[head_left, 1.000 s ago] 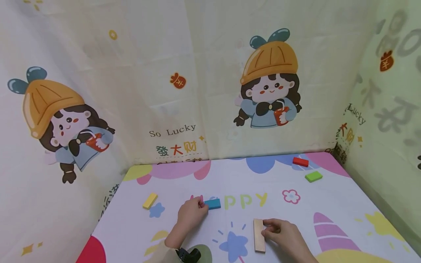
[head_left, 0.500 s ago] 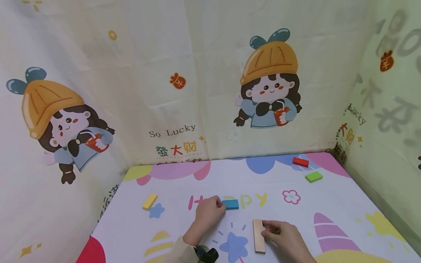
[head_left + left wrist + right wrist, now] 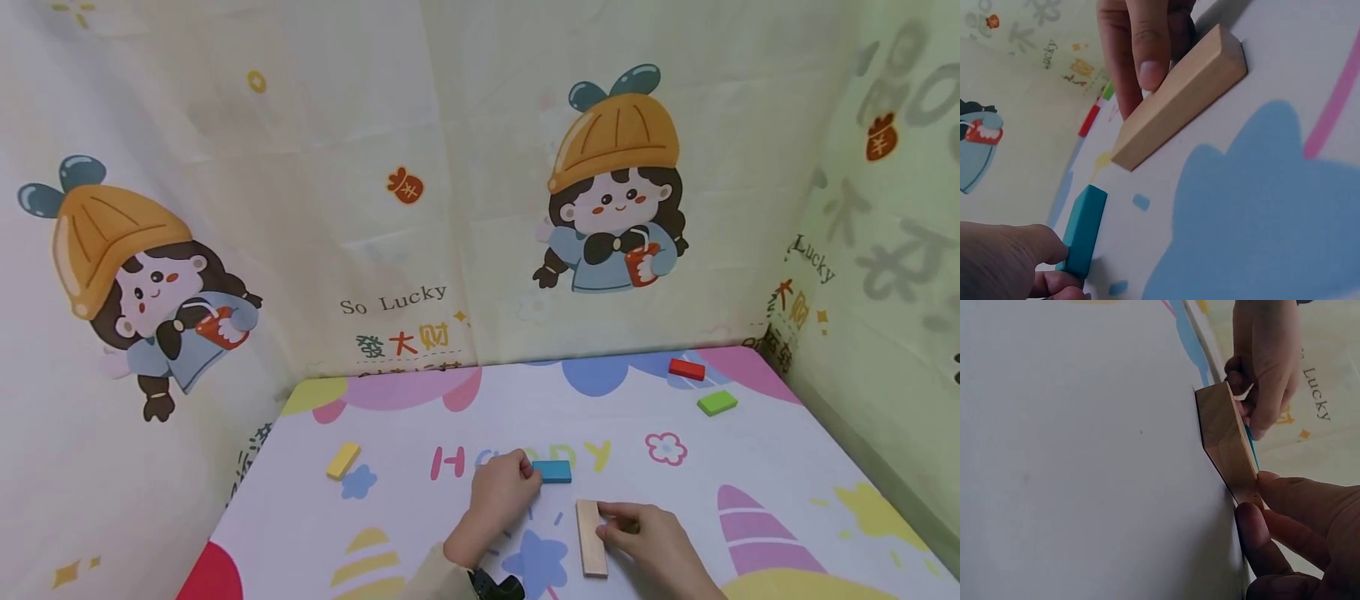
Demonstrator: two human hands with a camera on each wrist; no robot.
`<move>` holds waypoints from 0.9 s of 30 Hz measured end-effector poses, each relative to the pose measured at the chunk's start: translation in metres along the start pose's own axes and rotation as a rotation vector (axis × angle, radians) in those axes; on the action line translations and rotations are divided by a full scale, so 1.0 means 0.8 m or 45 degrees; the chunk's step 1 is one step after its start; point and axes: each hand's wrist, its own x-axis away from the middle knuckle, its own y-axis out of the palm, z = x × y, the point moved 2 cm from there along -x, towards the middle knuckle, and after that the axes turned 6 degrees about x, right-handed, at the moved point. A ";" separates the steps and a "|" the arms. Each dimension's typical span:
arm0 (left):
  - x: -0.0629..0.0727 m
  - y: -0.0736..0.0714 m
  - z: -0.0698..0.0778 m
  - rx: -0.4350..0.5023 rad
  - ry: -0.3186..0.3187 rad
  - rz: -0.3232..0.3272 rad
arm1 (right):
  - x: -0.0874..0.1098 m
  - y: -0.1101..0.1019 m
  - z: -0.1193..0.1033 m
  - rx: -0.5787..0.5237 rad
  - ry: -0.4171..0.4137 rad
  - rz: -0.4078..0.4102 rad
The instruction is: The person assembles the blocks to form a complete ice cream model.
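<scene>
Between the thumb and fingers of my left hand point(image 3: 504, 487) is the left end of a small blue block point(image 3: 552, 472), low over the printed letters. A longer plain wooden block point(image 3: 591, 540) lies nearer to me, its length running away from me. My right hand point(image 3: 648, 537) grips it from the right, near its far end. In the left wrist view, the blue block point(image 3: 1085, 228) points toward the wooden block point(image 3: 1179, 97), with a gap between them. The right wrist view has the wooden block point(image 3: 1225, 431) largely covering the blue one.
A yellow block point(image 3: 344, 461) lies at the left of the table point(image 3: 420, 521). Toward the back right are a red block point(image 3: 687, 369) and a green block point(image 3: 717, 403). A printed cloth wall point(image 3: 480, 208) stands behind the table.
My left hand has moved right with the blue block, bringing it close to the far end of the wooden block. The right hand and the wooden block have stayed in place.
</scene>
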 end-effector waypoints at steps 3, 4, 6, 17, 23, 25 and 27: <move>-0.001 0.008 0.006 -0.018 0.021 0.011 | 0.000 0.000 0.000 -0.005 -0.009 0.011; -0.001 0.010 0.008 -0.026 0.029 0.014 | -0.001 0.000 0.000 -0.003 -0.015 0.016; -0.001 0.014 0.014 -0.043 0.025 0.006 | -0.001 0.001 0.000 -0.001 -0.024 0.025; 0.003 0.027 0.034 -0.068 0.005 -0.091 | -0.003 0.001 0.001 0.003 -0.008 0.003; 0.010 0.028 0.041 -0.090 0.025 -0.107 | -0.003 0.000 0.001 0.011 0.002 -0.012; 0.012 0.027 0.043 -0.094 0.042 -0.087 | -0.003 0.000 0.001 0.013 0.007 -0.016; 0.014 0.026 0.044 -0.089 0.054 -0.070 | -0.003 0.000 0.000 0.016 0.010 -0.019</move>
